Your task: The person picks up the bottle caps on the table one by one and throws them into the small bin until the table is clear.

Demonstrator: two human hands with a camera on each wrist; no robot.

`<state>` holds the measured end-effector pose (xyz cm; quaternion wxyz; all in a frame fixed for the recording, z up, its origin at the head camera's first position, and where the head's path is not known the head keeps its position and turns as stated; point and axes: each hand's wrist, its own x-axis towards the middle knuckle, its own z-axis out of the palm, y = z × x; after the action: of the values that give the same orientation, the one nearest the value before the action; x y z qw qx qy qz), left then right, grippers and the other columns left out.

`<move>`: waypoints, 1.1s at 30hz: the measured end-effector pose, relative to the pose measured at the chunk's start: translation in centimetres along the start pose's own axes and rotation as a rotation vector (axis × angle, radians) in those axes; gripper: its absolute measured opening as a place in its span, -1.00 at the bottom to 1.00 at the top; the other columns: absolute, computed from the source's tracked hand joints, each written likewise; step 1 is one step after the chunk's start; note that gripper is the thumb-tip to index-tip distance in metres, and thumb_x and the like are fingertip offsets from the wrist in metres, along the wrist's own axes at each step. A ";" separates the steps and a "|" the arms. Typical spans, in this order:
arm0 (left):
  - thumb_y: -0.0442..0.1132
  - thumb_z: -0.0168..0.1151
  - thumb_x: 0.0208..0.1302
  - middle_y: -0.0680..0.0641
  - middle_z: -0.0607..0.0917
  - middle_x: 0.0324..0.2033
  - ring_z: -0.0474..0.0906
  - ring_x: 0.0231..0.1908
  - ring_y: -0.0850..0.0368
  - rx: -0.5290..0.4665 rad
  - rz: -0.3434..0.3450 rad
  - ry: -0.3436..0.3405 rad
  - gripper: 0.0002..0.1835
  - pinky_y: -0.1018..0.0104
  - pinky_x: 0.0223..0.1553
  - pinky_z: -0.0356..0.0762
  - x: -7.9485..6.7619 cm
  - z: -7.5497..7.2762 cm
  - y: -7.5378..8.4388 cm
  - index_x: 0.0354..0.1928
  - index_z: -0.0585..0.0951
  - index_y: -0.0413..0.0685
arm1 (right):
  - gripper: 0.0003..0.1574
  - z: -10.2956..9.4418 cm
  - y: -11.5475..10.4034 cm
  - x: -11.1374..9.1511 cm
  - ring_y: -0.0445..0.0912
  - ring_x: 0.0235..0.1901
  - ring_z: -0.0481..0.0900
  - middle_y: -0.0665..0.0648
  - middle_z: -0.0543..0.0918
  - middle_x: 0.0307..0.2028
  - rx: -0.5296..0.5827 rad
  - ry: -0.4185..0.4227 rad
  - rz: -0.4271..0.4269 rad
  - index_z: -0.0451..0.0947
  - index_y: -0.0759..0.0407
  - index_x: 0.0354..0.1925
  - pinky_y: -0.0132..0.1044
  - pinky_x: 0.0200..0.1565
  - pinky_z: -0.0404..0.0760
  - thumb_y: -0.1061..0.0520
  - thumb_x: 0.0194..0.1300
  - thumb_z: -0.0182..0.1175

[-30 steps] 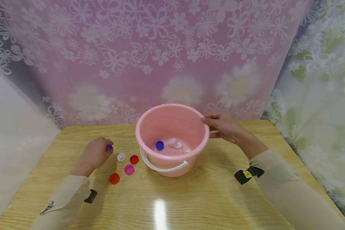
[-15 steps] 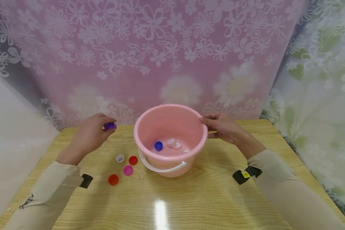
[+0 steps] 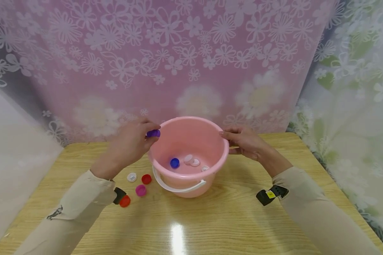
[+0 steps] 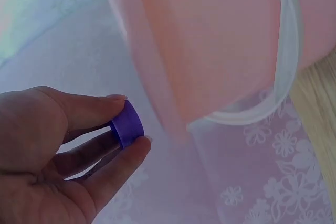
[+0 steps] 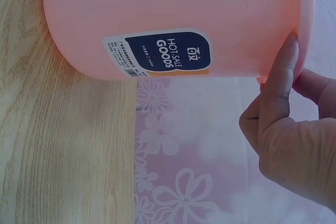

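A purple bottle cap [image 4: 127, 125] is pinched between the thumb and fingers of my left hand [image 3: 127, 145], at the left side of the pink bucket's rim. With thumb and fingers my right hand [image 3: 245, 143] grips the rim of the pink bucket [image 3: 188, 191] on its right side. Inside the bucket lie a blue cap [image 3: 175, 163] and several pale caps [image 3: 195, 162]. On the table left of the bucket are a white cap [image 3: 132, 177], a red cap [image 3: 146, 179], a magenta cap [image 3: 140, 190] and an orange-red cap [image 3: 125, 201], the last partly behind the left wrist strap.
The bucket's white handle [image 3: 178, 188] hangs down at its front. A label [image 5: 163, 53] is stuck on its side. Beneath everything is a wooden table [image 3: 229, 226], with a pink flowered curtain [image 3: 191, 63] right behind it.
Holding the purple cap, my left hand has risen from the table and come right to the bucket's rim. My right hand keeps its grip on the rim.
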<state>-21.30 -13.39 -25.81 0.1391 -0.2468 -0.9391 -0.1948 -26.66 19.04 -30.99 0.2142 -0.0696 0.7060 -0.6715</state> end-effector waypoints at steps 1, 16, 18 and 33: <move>-0.35 0.28 0.25 -0.16 0.61 -0.18 0.58 -0.19 -0.05 0.002 0.014 -0.007 -0.75 0.11 -0.13 0.61 0.1 0.3 0.2 -0.05 0.64 -0.27 | -0.43 0.0 0.0 0.0 0.01 -0.20 0.64 0.29 0.55 -0.09 0.002 -0.001 -0.001 0.36 0.38 0.22 -0.18 -0.18 0.67 0.03 0.41 0.12; -0.34 0.32 0.21 -0.04 0.63 -0.23 0.55 -0.20 0.11 -0.020 0.219 -0.105 -0.82 0.28 -0.13 0.55 0.8 3.7 1.1 -0.13 0.66 -0.11 | -0.41 0.0 0.3 0.0 0.00 -0.21 0.64 0.29 0.54 -0.10 0.006 0.000 -0.006 0.35 0.40 0.22 -0.19 -0.18 0.67 0.02 0.40 0.12; -0.34 0.34 0.19 -0.03 0.62 -0.24 0.54 -0.21 0.12 -0.015 0.231 -0.111 -0.81 0.29 -0.14 0.55 0.8 3.9 1.0 -0.13 0.65 -0.11 | -0.41 0.0 0.3 0.0 -0.01 -0.22 0.65 0.28 0.55 -0.11 0.005 0.003 -0.007 0.35 0.40 0.21 -0.18 -0.18 0.67 0.01 0.40 0.13; -0.39 0.32 0.17 0.02 0.59 -0.39 0.44 -0.33 0.13 0.013 0.228 -0.163 -0.91 0.34 -0.23 0.48 1.0 4.6 1.0 -0.31 0.64 -0.07 | -0.38 0.1 0.4 0.1 -0.01 -0.20 0.65 0.27 0.55 -0.11 0.007 0.000 -0.008 0.33 0.39 0.23 -0.21 -0.17 0.67 0.00 0.40 0.13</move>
<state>-22.37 -10.20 -29.20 0.0853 -0.3658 -0.9144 -0.1510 -26.64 18.94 -31.38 0.2120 -0.0718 0.7032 -0.6748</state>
